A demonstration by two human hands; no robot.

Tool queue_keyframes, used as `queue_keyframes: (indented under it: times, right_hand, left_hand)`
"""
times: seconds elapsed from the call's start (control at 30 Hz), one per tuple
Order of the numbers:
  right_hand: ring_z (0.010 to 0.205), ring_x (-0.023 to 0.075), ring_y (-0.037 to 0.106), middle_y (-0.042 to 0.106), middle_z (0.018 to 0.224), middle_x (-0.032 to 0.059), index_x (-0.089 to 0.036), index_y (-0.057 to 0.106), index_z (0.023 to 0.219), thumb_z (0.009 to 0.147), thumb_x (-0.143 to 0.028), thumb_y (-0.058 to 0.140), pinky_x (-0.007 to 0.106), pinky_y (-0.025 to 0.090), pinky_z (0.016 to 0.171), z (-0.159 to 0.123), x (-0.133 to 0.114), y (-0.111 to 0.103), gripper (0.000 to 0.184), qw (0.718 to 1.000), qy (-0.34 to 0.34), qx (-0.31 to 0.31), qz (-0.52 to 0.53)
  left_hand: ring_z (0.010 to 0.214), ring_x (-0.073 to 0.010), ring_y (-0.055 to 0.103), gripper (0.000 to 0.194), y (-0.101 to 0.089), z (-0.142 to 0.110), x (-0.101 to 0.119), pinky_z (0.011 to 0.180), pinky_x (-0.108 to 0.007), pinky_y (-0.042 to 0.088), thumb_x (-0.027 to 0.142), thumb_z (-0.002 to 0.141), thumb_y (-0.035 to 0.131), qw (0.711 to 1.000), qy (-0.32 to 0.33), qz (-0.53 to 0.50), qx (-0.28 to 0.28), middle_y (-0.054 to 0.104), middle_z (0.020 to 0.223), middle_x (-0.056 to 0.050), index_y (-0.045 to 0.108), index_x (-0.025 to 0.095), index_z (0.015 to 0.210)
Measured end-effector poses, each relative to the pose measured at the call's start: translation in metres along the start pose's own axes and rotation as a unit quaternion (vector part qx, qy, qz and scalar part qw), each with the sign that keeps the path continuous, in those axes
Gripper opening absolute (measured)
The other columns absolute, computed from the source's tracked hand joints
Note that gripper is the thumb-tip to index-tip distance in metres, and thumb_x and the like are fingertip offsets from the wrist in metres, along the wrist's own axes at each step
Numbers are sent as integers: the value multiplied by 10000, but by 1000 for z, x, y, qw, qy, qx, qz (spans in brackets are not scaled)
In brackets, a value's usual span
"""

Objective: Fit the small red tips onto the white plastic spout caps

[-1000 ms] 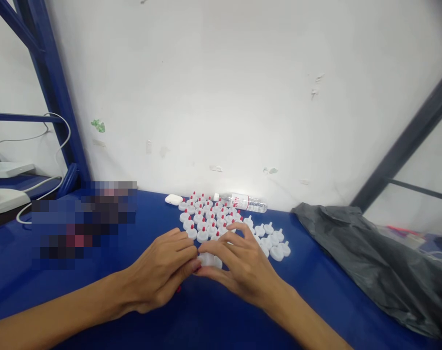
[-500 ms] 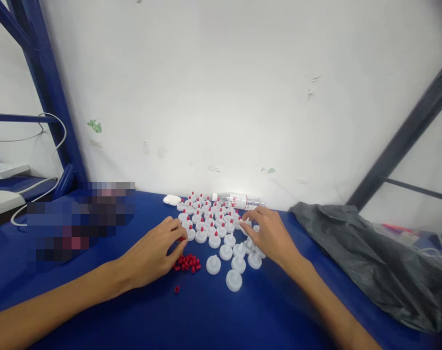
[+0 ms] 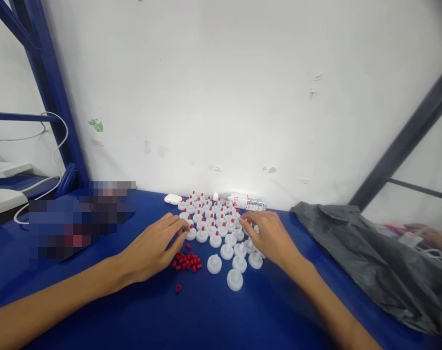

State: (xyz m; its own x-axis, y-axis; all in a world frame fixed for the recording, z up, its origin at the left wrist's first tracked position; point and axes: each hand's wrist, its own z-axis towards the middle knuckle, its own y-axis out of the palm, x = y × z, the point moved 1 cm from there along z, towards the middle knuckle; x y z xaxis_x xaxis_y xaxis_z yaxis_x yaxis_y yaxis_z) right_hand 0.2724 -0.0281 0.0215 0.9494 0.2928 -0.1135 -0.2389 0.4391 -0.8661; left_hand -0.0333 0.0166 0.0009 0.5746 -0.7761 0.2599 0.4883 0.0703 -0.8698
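My left hand (image 3: 153,249) is over the left edge of a group of white nozzle caps with red tips. Its thumb and forefinger curve beside a red-tipped nozzle cap (image 3: 191,233), a small gap between them. Below its fingers lies a pile of small red tip caps (image 3: 186,261); a single red tip cap (image 3: 178,288) sits nearer me. On the right, my right hand (image 3: 268,237) reaches over the nozzle caps, fingers bent and apart, fingertips near the red-tipped ones. It partly hides the caps beneath. Plain white nozzle caps (image 3: 234,280) stand left of it.
A clear plastic bottle (image 3: 239,200) lies along the wall behind the caps, with a white rounded case (image 3: 173,199) to its left. Crumpled dark grey cloth (image 3: 348,248) covers the right side. A blue frame post (image 3: 57,92) rises at left near white cables.
My left hand has lifted slightly off the red pile, showing a red tip cap near its thumb. My right hand has shifted a little toward the red-tipped caps. The view moved slightly.
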Motion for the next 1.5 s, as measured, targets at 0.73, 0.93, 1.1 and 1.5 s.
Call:
queue_keyframes:
  times: [0.73,0.93,1.1,1.5]
  right_hand:
    - [1038,263,728,790,1150,56,-297,645,1307,1053,-355,582,558,470,1101,-9,-54,-3,268,978,-156,91,101]
    - [1081,220,741,780,1245,62,-252,547,1431,1058,-381,604,520,409,1203,-17,-79,3,399,957,-249,91,117]
    - [919,192,751,817,1089,23,-251,677,1210,1061,-344,602,460,524,1068,-18,-78,8,191,950,-266,119,110]
    - [953,218,728,792,1047,63,-232,723,1054,1012,-122,580,418,555,1038,-10,-60,-2,185,945,-282,160,28]
  left_hand:
    - [786,-187,678,171,-2,2,5,740,-318,534,353,1038,543,993,-12,-90,73,743,899,-4,661,234,1000]
    - [695,-146,651,57,1,-9,27,644,-275,544,263,1020,597,973,78,-184,112,737,885,10,650,253,999]
    - [860,-198,638,61,4,-8,25,714,-317,543,227,1036,575,983,141,-69,92,725,932,-2,609,266,1069]
    - [621,-165,466,342,-10,-12,22,590,-332,369,137,1068,343,983,140,-76,93,484,672,39,388,245,746]
